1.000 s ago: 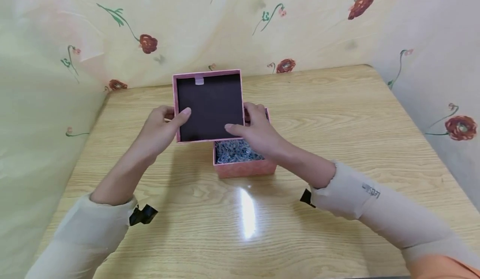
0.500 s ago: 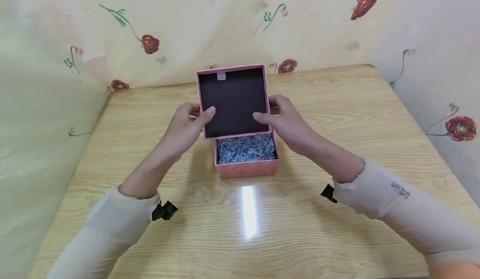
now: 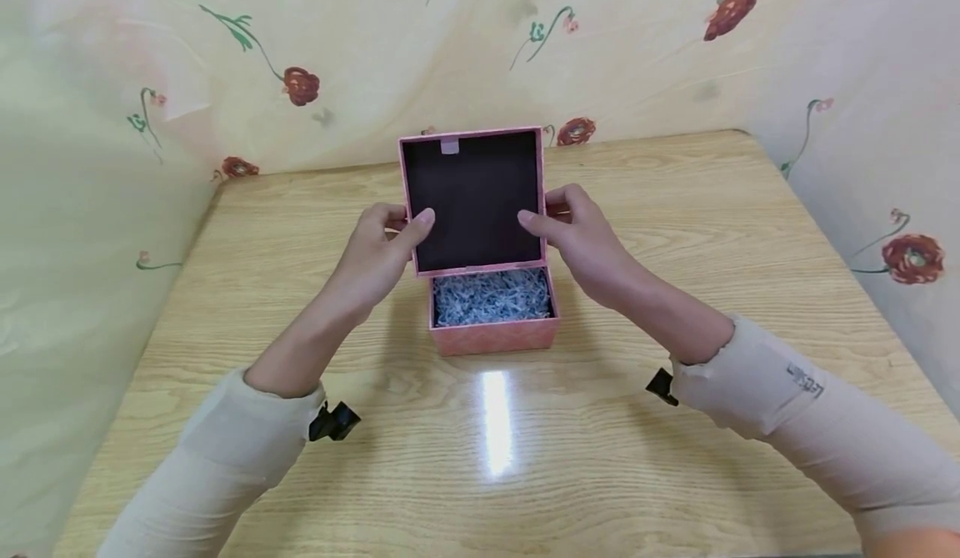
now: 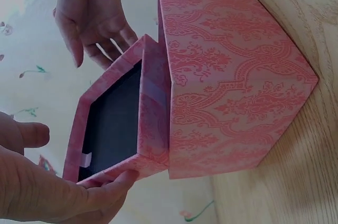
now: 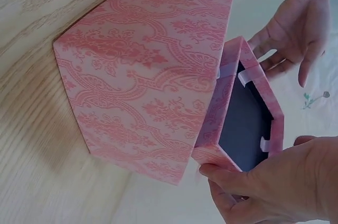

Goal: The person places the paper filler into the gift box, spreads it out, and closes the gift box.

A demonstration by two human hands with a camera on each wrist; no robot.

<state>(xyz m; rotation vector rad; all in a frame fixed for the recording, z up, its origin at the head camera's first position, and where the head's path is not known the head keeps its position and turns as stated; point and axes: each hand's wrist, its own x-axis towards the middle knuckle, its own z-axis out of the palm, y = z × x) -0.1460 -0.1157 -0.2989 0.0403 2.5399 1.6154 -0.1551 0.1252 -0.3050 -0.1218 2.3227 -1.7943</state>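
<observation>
Both hands hold a shallow square pink tray [image 3: 476, 199], with a dark inside and pale ribbon tabs, tilted up above a pink patterned box [image 3: 495, 339]. My left hand [image 3: 378, 249] grips the tray's left side, thumb on the inner face, while the fingers behind are partly hidden. On the opposite side my right hand [image 3: 592, 245] grips it likewise. Pale blue shredded paper [image 3: 491, 298] fills the visible front of the box; the tray hides the back. In the left wrist view, the tray [image 4: 113, 118] appears just beyond the rim of the box [image 4: 227, 81].
The box stands on a wood-grain table [image 3: 675, 233]. A floral sheet [image 3: 390, 49] hangs behind the table and along its sides. Black devices [image 3: 333, 420] are strapped at both wrists over pale sleeves.
Both hands have carried the tray right and slightly up, from left of the box to over its back. More shredded paper shows now. Over the last half second the movement is small.
</observation>
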